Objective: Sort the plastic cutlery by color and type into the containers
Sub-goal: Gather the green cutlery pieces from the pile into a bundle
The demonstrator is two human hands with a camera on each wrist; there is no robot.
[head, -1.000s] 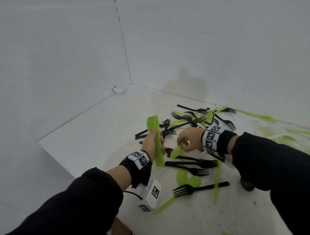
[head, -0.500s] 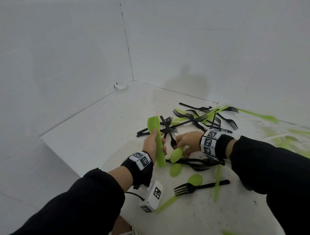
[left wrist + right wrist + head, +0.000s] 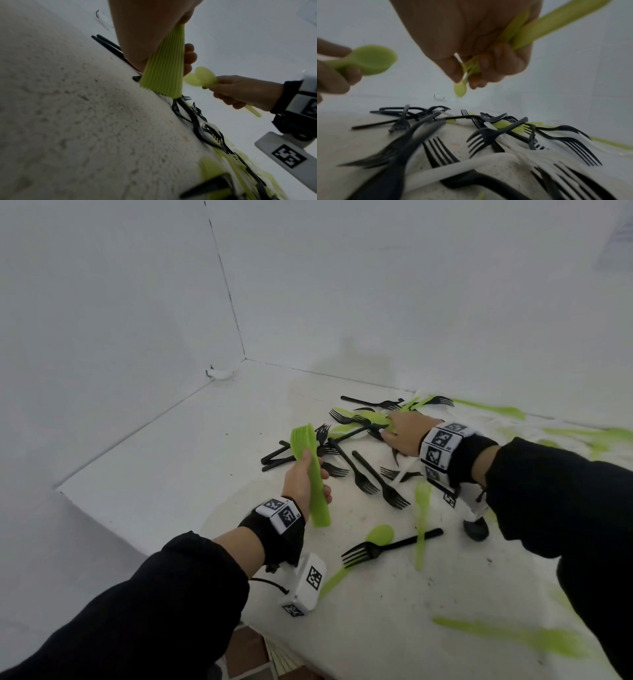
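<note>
Head view: left hand point(image 3: 301, 477) grips green stack point(image 3: 310, 474).

Head cam: high, looks fwd/down. Wrist cams: low, close, along fingers. All share black forks point(image 3: 373, 479) pile.

The left hand point(image 3: 150, 31) grips a stack of green forks point(image 3: 164, 67), handles fanning down toward 6 o'clock just above the table point(image 3: 77, 121). At 3 o'clock the right hand point(image 3: 243, 92) holds green spoons point(image 3: 200, 78), bowls near the stack. Black forks point(image 3: 202, 121) trail toward 5 o'clock.
</note>
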